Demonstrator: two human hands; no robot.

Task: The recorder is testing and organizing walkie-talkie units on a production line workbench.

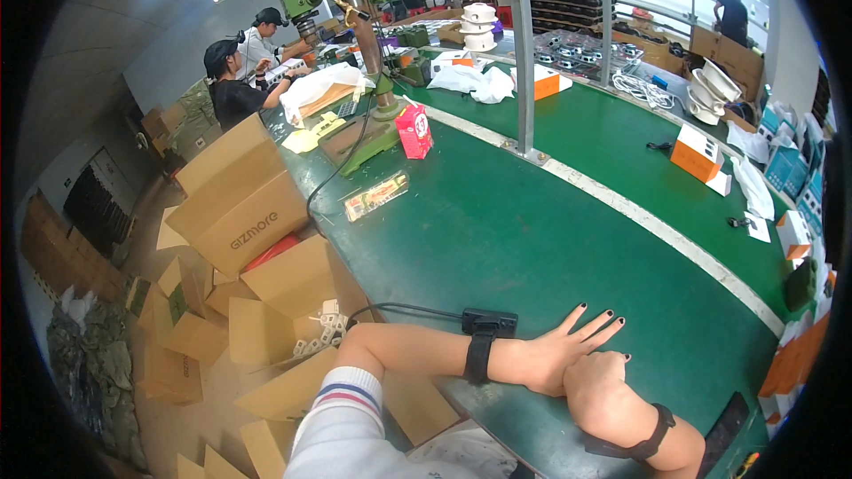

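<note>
My left hand reaches across from the left above the green tabletop, its fingers spread and pointing to the far right. Its palm is turned away from me. My right hand lies curled against the thumb side of the left hand. Its fingertips are mostly hidden, so whether it grips anything does not show. A black strap with a small black box and a cable circles my left wrist. On my right wrist there is another black strap.
Open cardboard boxes crowd the floor at left, one holding white parts. A green drill press stands beyond, next to a red box. A metal post rises mid-table. Orange-and-white boxes sit at right. Two people work at far left.
</note>
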